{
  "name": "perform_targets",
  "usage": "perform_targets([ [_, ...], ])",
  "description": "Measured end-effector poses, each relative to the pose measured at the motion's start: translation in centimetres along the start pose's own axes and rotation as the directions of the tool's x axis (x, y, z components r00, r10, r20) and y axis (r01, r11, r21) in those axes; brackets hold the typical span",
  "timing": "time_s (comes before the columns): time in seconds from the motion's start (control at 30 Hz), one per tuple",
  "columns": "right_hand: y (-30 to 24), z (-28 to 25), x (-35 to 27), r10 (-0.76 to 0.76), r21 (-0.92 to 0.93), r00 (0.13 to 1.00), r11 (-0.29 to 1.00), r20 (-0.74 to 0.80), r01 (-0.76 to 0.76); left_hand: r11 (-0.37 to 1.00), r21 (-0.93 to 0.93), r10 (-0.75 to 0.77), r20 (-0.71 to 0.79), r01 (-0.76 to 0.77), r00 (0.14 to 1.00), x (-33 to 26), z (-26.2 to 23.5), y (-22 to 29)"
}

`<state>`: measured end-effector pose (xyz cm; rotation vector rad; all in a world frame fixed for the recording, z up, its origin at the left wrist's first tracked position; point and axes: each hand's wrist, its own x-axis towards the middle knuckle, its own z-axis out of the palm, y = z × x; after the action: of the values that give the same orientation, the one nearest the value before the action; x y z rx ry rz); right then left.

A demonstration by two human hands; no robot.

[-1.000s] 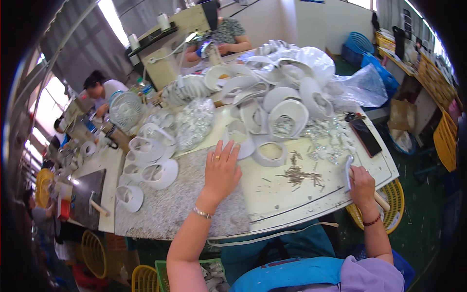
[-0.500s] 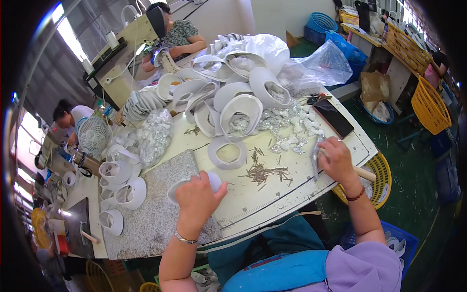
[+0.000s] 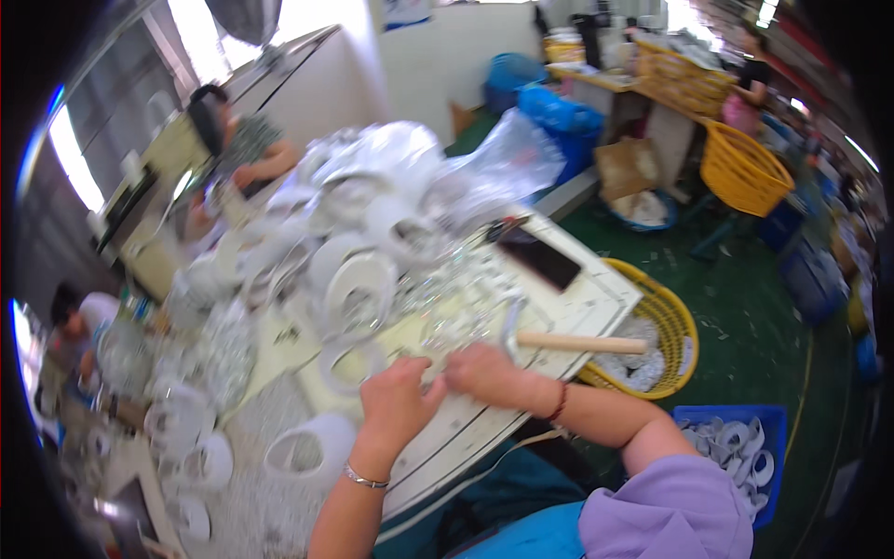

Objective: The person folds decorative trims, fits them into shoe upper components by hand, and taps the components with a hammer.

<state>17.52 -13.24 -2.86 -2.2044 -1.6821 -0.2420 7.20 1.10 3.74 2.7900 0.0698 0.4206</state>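
My left hand (image 3: 396, 402) and my right hand (image 3: 486, 373) meet, fingers curled, over the pale worktable (image 3: 484, 429) near its front edge. The picture is blurred, so whatever lies between the fingers is hidden. A hammer (image 3: 573, 342) with a wooden handle rests on the table just right of my right hand, its head toward the hand. A white ring-shaped plastic part (image 3: 305, 454) lies on the grey speckled mat left of my left hand. Another white ring (image 3: 346, 361) lies behind the hands.
A heap of white ring parts and clear plastic bags (image 3: 372, 205) fills the table's far side. A dark phone (image 3: 540, 259) lies at the right corner. A yellow basket (image 3: 675, 326) and a blue crate of rings (image 3: 745, 445) stand to the right. Other people work beyond.
My left hand has swung right from the grey mat to meet my right hand. The right hand has moved left, away from the hammer handle. The view has tilted and blurred.
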Motion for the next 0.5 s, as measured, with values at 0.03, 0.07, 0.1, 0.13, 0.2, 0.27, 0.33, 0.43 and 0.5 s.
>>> perform_targets([
  [0.03, -0.3, 0.6, 0.2, -0.003, 0.033, 1.0, 0.999, -0.018, 0.003, 0.997, -0.074, -0.023, -0.029, 0.021, 0.999, 1.2, 0.8, -0.2],
  [0.07, -0.8, 1.0, 0.4, 0.008, -0.001, 1.0, 1.0, -0.009, -0.008, 0.996, -0.088, 0.018, -0.036, -0.021, 0.999, 2.5, 1.9, -0.6],
  [0.1, -1.1, 1.4, 0.4, 0.014, -0.026, 1.0, 1.0, 0.003, -0.014, 0.999, -0.04, -0.019, -0.033, 0.017, 0.999, 3.8, 3.3, -1.2],
  [0.13, -1.3, 1.6, 0.3, 0.036, -0.045, 0.999, 0.998, -0.005, -0.036, 0.998, 0.01, -0.06, -0.029, 0.061, 0.998, 5.0, 4.3, -1.6],
  [0.2, -1.1, 1.6, -0.3, -0.047, -0.084, 0.993, 0.996, -0.107, 0.038, 0.989, -0.086, -0.114, 0.072, 0.12, 0.991, 7.3, 5.6, -1.4],
  [0.27, -1.4, 1.0, -0.4, -0.037, -0.073, 0.992, 0.997, -0.118, 0.028, 0.965, -0.158, -0.178, 0.183, 0.208, 0.967, 8.4, 5.9, -1.3],
  [0.33, -1.7, 1.0, -0.3, -0.034, -0.056, 0.992, 0.998, -0.122, 0.027, 0.979, -0.097, -0.169, 0.092, 0.178, 0.981, 8.7, 6.2, -1.4],
  [0.43, -2.1, 0.8, -0.2, 0.016, 0.013, 0.992, 1.0, -0.122, -0.015, 0.976, -0.105, -0.175, 0.135, 0.189, 0.975, 8.6, 6.5, -2.7],
  [0.5, -2.0, 0.8, -0.4, 0.05, 0.045, 0.993, 0.998, -0.106, -0.046, 0.984, -0.088, -0.141, 0.15, 0.155, 0.979, 8.1, 6.0, -2.6],
])
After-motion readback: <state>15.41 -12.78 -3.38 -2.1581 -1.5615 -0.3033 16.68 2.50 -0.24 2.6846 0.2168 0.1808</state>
